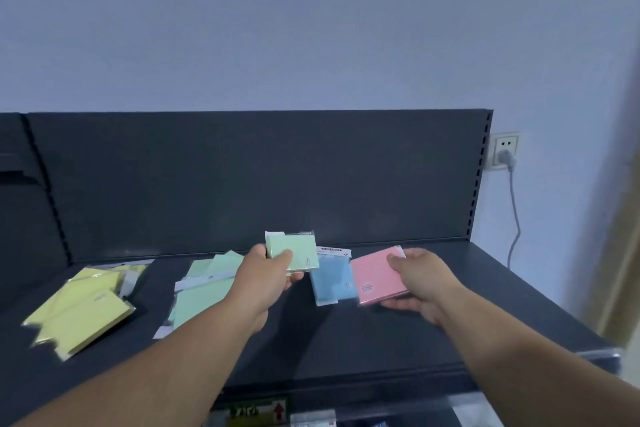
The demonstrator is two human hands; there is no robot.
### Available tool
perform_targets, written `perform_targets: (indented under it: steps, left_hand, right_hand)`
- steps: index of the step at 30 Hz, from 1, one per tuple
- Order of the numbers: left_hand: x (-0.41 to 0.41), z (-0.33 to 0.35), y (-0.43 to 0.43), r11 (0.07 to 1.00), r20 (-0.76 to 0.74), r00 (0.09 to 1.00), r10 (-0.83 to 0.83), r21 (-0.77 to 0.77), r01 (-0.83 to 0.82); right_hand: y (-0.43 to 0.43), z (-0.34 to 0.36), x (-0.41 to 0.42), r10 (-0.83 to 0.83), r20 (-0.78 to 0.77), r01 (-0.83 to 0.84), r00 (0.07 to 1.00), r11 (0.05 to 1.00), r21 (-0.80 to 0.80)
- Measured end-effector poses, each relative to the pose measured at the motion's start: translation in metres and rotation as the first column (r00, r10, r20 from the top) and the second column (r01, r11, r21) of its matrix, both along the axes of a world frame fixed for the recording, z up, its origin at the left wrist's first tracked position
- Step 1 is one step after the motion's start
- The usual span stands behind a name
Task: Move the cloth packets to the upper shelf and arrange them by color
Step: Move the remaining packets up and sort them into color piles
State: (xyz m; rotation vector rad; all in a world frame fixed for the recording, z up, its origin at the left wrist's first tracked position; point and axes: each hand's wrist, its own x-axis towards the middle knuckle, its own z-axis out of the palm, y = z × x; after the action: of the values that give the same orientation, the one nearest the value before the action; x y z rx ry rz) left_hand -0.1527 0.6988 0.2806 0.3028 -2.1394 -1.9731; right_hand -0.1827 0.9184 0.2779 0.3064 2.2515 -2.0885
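Upper shelf [450,308]: my left grip [268,270] pinches a green packet [294,251]. The green pile [204,288] lies just to its left, nearest that hand. My right grip [415,274] holds a pink packet [375,279] beside the blue packet [330,279], toward the right edge.

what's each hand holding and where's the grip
The left hand pinches a green packet at its near left corner, thumb on top. The right hand grips a pink packet by its right edge, thumb on top.

Left hand [268,270] grips a pale green cloth packet [294,251] above the dark shelf [433,322]. Right hand [417,279] holds a pink cloth packet [374,279], just right of a flat blue packet [330,279].
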Motion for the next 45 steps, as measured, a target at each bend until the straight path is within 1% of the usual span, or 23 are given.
perform_targets:
  steps: [9,13,17,22,25,26,27,28,29,30,31,32,33,35,37,40,43,45]
  left_hand:
    - [0.000,-0.002,0.021,0.999,0.038,0.999,0.032,0.031,-0.033]
    - [0.001,-0.007,0.026,0.999,0.057,0.998,0.039,0.027,-0.041]
    - [0.003,-0.011,0.031,0.999,0.068,0.997,0.033,0.013,-0.034]
    - [0.004,-0.014,0.037,1.000,0.076,0.997,0.026,0.006,-0.027]
    - [0.005,-0.016,0.039,1.000,0.087,0.996,0.028,0.003,-0.028]
    - [0.005,-0.017,0.040,1.000,0.088,0.996,0.027,0.004,-0.027]
    - [0.005,-0.018,0.040,1.000,0.090,0.996,0.027,0.004,-0.027]
    - [0.005,-0.018,0.040,1.000,0.092,0.995,0.028,0.002,-0.028]
    - [0.005,-0.018,0.039,1.000,0.094,0.995,0.030,0.000,-0.030]
    - [0.006,-0.019,0.038,0.999,0.095,0.995,0.032,0.000,-0.032]
    - [0.006,-0.019,0.036,0.999,0.096,0.995,0.032,0.001,-0.032]
    - [0.006,-0.019,0.034,1.000,0.096,0.995,0.030,0.002,-0.030]
    - [0.007,-0.019,0.032,1.000,0.095,0.995,0.027,0.005,-0.027]
    - [0.009,-0.019,0.028,1.000,0.088,0.996,0.017,0.021,-0.019]
    - [0.013,-0.018,0.024,0.999,0.083,0.997,0.004,0.039,-0.007]
    - [0.019,-0.019,0.015,0.997,0.066,0.997,-0.034,0.069,0.029]
    - [0.026,-0.017,-0.003,0.993,0.038,0.995,-0.087,0.087,0.084]
    - [0.032,-0.015,-0.019,0.994,0.030,0.995,-0.095,0.061,0.093]
  right_hand:
    - [0.016,-0.008,0.003,0.031,0.021,-0.030,0.999,0.998,-0.052]
    - [0.025,-0.013,0.005,0.032,0.006,-0.032,0.999,0.999,-0.042]
    - [0.038,-0.016,0.005,-0.041,-0.028,0.039,0.999,0.998,-0.046]
    - [0.056,-0.015,-0.004,-0.201,-0.107,0.199,0.974,0.980,-0.028]
    - [0.065,-0.012,-0.013,-0.215,-0.108,0.208,0.971,0.976,-0.072]
    - [0.067,-0.012,-0.015,-0.197,-0.105,0.193,0.975,0.980,-0.049]
    - [0.069,-0.012,-0.016,-0.174,-0.103,0.178,0.979,0.983,0.035]
    - [0.070,-0.012,-0.016,-0.152,-0.103,0.168,0.983,0.971,0.171]
    - [0.070,-0.012,-0.015,-0.138,-0.111,0.167,0.984,0.931,0.324]
    - [0.069,-0.013,-0.014,-0.131,-0.134,0.179,0.982,0.871,0.457]
    - [0.066,-0.015,-0.013,-0.118,-0.168,0.192,0.979,0.817,0.543]
    - [0.060,-0.016,-0.012,-0.097,-0.202,0.198,0.975,0.794,0.575]
    - [0.053,-0.015,-0.009,-0.064,-0.225,0.185,0.972,0.801,0.570]
    - [0.033,-0.013,-0.003,0.024,-0.237,0.107,0.971,0.846,0.522]
    - [0.011,-0.011,0.007,0.136,-0.205,-0.024,0.969,0.880,0.474]
    - [-0.026,-0.010,0.016,0.325,-0.186,-0.232,0.927,0.888,0.396]
    - [-0.061,-0.008,0.023,0.402,-0.179,-0.340,0.898,0.891,0.300]
    - [-0.082,-0.006,0.026,0.429,-0.188,-0.377,0.884,0.890,0.256]
